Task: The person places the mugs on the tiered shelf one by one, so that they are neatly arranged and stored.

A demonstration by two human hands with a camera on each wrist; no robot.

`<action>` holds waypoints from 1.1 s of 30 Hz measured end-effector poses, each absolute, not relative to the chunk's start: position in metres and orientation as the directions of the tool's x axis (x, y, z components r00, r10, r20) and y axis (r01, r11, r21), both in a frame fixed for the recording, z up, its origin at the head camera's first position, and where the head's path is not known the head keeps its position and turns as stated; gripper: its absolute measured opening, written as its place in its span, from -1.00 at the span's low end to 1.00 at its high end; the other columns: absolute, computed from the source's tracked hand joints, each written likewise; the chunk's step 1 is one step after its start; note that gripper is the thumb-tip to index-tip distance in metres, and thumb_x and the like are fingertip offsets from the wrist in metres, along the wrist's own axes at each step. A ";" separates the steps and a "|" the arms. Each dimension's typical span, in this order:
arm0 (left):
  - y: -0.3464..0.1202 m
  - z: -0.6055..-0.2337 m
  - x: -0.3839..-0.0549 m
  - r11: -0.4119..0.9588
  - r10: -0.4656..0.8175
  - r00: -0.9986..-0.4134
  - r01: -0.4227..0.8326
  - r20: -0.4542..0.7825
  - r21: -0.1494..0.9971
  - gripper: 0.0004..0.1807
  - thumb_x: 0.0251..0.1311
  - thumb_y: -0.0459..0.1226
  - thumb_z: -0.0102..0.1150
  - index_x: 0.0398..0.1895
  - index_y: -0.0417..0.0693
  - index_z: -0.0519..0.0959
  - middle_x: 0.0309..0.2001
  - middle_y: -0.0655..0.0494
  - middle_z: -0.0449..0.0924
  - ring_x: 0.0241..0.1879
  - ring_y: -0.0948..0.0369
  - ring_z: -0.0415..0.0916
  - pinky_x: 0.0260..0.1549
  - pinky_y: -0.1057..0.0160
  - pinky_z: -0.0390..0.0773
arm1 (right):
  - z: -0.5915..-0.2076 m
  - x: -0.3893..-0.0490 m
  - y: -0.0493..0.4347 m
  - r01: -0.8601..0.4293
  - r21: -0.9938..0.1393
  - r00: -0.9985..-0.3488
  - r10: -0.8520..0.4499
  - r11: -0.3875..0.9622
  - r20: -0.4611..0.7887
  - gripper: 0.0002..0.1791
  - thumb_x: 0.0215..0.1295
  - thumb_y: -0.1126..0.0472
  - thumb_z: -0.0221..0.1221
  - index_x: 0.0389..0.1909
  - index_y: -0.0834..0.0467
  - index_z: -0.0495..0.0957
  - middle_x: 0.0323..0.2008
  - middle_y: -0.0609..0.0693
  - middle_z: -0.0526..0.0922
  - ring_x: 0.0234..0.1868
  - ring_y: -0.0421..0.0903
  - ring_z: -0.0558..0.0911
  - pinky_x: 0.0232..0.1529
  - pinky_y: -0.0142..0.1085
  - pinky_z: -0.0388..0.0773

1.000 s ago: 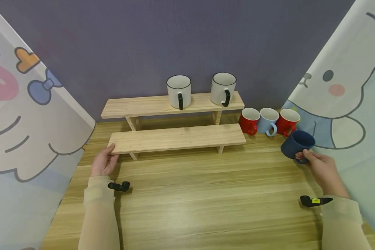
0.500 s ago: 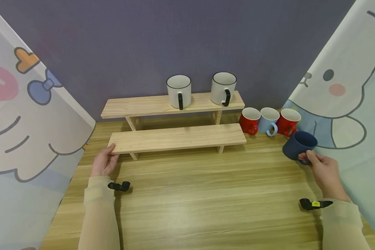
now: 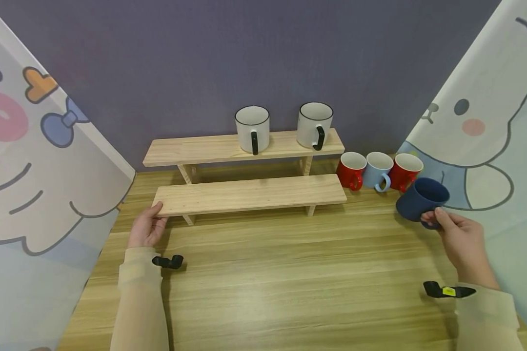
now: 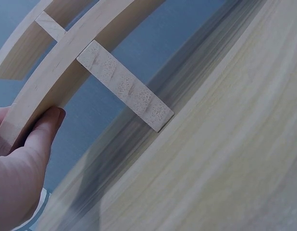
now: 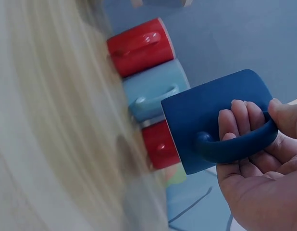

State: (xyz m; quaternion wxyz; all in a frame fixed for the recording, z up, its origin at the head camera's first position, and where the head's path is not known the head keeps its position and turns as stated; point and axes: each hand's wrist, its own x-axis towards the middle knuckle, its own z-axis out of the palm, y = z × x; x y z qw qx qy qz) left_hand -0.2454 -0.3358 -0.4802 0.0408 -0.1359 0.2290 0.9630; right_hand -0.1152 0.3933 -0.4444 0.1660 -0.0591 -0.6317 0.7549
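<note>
Navy mug (image 3: 409, 204), held by my right fingers (image 5: 241, 118), tilts mouth-up toward the counter's (image 3: 290, 282) right edge; left fingers (image 3: 160, 223) pinch shelf (image 3: 250, 195); two red mugs (image 3: 346, 176), one light-blue (image 3: 371, 177), two white (image 3: 246, 136).

From above, head view shares the shelf (image 3: 252, 195) with left wrist's close-up, coloured mugs (image 3: 372, 176) with right's

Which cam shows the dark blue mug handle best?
Right wrist: the dark blue handle shows close and nearly whole, gripped by the right hand. Head shows only a small lower part, the hand covering most; left wrist shows none.
</note>
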 end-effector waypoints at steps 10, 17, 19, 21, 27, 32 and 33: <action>-0.336 -0.479 -0.243 -0.874 0.001 -0.957 -0.142 -0.291 0.465 -0.54 0.46 -0.56 -0.02 0.34 -0.23 0.16 -0.01 -0.16 0.53 0.04 0.10 0.61 0.25 0.26 0.43 | -0.424 -0.110 0.370 -0.236 -0.952 -0.956 0.222 -0.195 0.192 -0.76 0.52 0.39 0.10 -0.19 0.48 0.69 -0.31 0.12 0.76 -0.22 -0.13 0.74 -0.04 -0.48 0.63; -0.335 -0.479 -0.244 -0.869 0.004 -0.958 -0.146 -0.288 0.473 -0.48 0.46 -0.56 -0.01 0.38 -0.21 0.11 0.02 -0.14 0.50 0.07 0.10 0.59 0.26 0.27 0.42 | -0.415 -0.112 0.350 -0.239 -0.967 -0.965 0.135 -0.089 0.226 -0.73 0.55 0.37 0.07 -0.16 0.53 0.65 -0.30 0.09 0.76 -0.21 -0.13 0.72 -0.07 -0.49 0.64; -0.335 -0.478 -0.244 -0.866 0.000 -0.956 -0.146 -0.292 0.478 -0.44 0.46 -0.56 0.00 0.42 -0.20 0.08 0.04 -0.14 0.49 0.09 0.11 0.58 0.26 0.28 0.42 | -0.414 -0.113 0.345 -0.235 -0.969 -0.967 0.115 -0.076 0.226 -0.73 0.55 0.37 0.08 -0.16 0.51 0.66 -0.30 0.07 0.76 -0.22 -0.14 0.72 -0.08 -0.50 0.63; -0.334 -0.479 -0.244 -0.863 0.000 -0.956 -0.149 -0.295 0.483 -0.39 0.46 -0.55 0.01 0.46 -0.18 0.04 0.05 -0.13 0.48 0.13 0.12 0.55 0.25 0.28 0.43 | -0.413 -0.115 0.340 -0.236 -0.970 -0.969 0.096 -0.065 0.229 -0.74 0.55 0.38 0.07 -0.17 0.50 0.68 -0.30 0.07 0.76 -0.22 -0.15 0.72 -0.08 -0.51 0.63; -0.334 -0.478 -0.245 -0.853 0.006 -0.956 -0.158 -0.293 0.497 -0.31 0.46 -0.54 0.01 0.53 -0.15 -0.03 0.08 -0.11 0.47 0.28 0.16 0.40 0.25 0.29 0.42 | -0.408 -0.119 0.322 -0.249 -0.967 -0.968 0.023 -0.053 0.248 -0.73 0.56 0.41 0.04 -0.17 0.54 0.65 -0.29 0.06 0.76 -0.21 -0.14 0.71 -0.07 -0.48 0.63; -0.335 -0.478 -0.244 -0.853 -0.003 -0.954 -0.154 -0.300 0.499 -0.32 0.47 -0.53 0.01 0.52 -0.14 -0.03 0.10 -0.09 0.44 0.31 0.17 0.37 0.25 0.29 0.43 | -0.400 -0.121 0.303 -0.251 -0.967 -0.967 -0.051 0.033 0.249 -0.72 0.57 0.40 0.03 -0.16 0.59 0.58 -0.29 0.09 0.73 -0.20 -0.11 0.69 -0.03 -0.45 0.63; -0.335 -0.478 -0.244 -0.854 -0.005 -0.953 -0.153 -0.302 0.498 -0.32 0.47 -0.54 0.01 0.52 -0.14 -0.03 0.11 -0.09 0.43 0.29 0.17 0.38 0.25 0.29 0.43 | -0.398 -0.122 0.299 -0.247 -0.968 -0.968 -0.067 0.052 0.243 -0.72 0.57 0.39 0.03 -0.16 0.59 0.58 -0.29 0.10 0.73 -0.19 -0.11 0.69 -0.03 -0.45 0.63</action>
